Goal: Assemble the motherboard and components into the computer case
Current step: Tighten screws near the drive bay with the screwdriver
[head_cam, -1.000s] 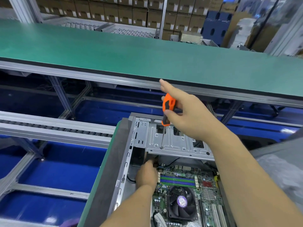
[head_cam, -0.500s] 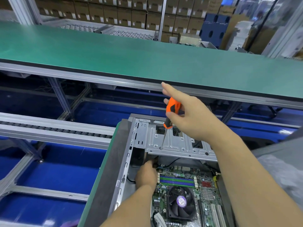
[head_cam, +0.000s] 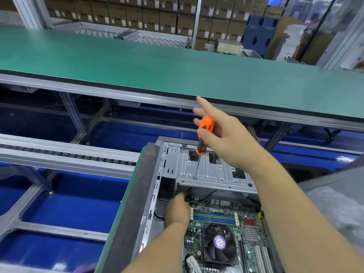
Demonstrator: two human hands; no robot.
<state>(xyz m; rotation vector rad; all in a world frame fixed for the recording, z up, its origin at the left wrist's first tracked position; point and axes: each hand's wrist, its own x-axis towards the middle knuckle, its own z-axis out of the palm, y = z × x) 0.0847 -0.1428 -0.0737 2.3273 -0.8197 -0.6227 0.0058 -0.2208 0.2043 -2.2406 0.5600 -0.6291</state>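
An open grey computer case (head_cam: pixel 157 186) lies in front of me with a green motherboard (head_cam: pixel 250 225) inside, carrying a black CPU fan (head_cam: pixel 218 243) and RAM sticks (head_cam: pixel 213 215). A silver drive bracket (head_cam: pixel 216 174) spans the case's far end. My right hand (head_cam: pixel 226 138) holds an orange-handled screwdriver (head_cam: pixel 204 133) nearly upright, index finger stretched out, its tip on a hole in the bracket. My left hand (head_cam: pixel 177 209) reaches under the bracket's left end at the motherboard's corner, fingers curled on something dark that I cannot make out.
A long green conveyor table (head_cam: pixel 157 66) crosses the view beyond the case. A roller track (head_cam: pixel 59 152) and aluminium frame over blue flooring (head_cam: pixel 69 203) lie to the left. Stacked cardboard boxes (head_cam: pixel 149 18) line the back. A grey surface (head_cam: pixel 334 203) is at the right.
My right hand has turned the screwdriver handle slightly and leaned it to the right, with the tip staying on the same bracket hole. My left hand has stayed in place.
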